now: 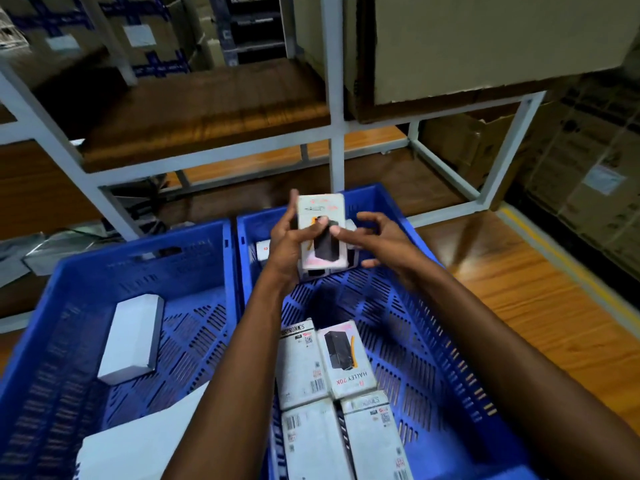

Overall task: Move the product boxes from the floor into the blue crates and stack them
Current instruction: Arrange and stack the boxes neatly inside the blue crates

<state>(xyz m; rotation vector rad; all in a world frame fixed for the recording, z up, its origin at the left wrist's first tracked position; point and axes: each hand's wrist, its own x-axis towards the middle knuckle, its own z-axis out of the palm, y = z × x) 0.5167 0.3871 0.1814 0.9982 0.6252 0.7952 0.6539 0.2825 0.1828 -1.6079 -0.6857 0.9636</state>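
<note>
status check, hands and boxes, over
Left hand gripping a product box above the right crate. Right hand open, fingertip touching the box. Four boxes at the crate's near end. Nothing blocking.

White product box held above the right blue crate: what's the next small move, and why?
Probably lower the white product box onto the boxes at the crate's far end. The left hand grips it directly above them, and the right hand's fingers merely touch its edge.

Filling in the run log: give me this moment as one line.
phase: placing | left hand: holding product box | right hand: open, fingertip touching box | over: right blue crate | left blue crate: white box
</note>
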